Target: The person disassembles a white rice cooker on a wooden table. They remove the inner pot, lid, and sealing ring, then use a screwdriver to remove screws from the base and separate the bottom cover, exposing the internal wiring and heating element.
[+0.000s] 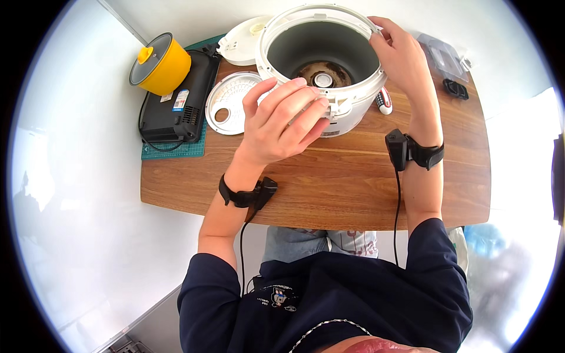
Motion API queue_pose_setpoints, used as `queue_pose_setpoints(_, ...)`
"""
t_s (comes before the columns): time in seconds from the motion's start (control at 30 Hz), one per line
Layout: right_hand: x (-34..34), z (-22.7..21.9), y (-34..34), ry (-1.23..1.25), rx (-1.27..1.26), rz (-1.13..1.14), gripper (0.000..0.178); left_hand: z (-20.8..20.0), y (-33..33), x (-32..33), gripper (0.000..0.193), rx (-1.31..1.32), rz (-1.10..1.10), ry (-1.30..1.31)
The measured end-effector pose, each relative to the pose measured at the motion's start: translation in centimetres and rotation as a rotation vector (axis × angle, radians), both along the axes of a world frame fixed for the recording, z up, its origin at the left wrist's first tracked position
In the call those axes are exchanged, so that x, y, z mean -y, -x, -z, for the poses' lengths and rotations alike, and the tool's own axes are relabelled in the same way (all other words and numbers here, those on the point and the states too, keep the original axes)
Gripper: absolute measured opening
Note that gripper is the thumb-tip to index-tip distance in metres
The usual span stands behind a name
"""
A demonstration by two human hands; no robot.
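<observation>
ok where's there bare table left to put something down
The table is bare between the left forearm and right forearm, from the white cooker to the front edge. Another patch lies right of the right forearm, below the black plastic piece. Crowded: back left, with the lid, perforated disc, black appliance and yellow pot.

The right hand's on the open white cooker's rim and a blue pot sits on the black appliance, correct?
No, in the head view the pot is yellow, not blue. It sits on the black appliance, and the right hand is on the rim of the white cooker.
</observation>
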State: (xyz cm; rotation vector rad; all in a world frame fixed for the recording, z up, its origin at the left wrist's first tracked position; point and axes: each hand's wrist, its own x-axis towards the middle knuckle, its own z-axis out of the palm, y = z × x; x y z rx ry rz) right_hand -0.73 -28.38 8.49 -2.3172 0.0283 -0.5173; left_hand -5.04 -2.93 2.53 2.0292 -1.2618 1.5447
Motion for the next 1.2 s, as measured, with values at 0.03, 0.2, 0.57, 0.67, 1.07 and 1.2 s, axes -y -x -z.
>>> queue_pose_setpoints(0.03,0.0,0.0,0.0,-0.004,0.001,-0.003,0.045,-0.2,0.1,-0.1,0.038,-0.015,-0.002,-0.007)
queue_pose_setpoints(0.2,0.2,0.2,0.0,0.014,0.009,-0.008,0.044,0.2,0.2,-0.1,0.041,-0.090,0.056,0.039)
queue_pose_setpoints(0.57,0.1,0.1,-0.1,-0.009,0.017,-0.007,0.043,0.8,0.6,-0.3,0.041,0.135,0.017,0.058)
queue_pose_setpoints(0.67,-0.1,0.1,-0.1,-0.021,0.010,-0.001,0.043,0.7,0.7,0.0,0.042,0.156,-0.008,0.066)
queue_pose_setpoints(1.07,0.1,0.4,-0.3,0.020,0.041,-0.006,0.043,0.9,1.3,0.7,0.041,0.223,-0.062,0.057)
queue_pose_setpoints(1.2,0.1,0.5,-0.3,0.021,0.040,-0.006,0.043,0.9,1.3,0.7,0.039,0.220,-0.049,0.045)
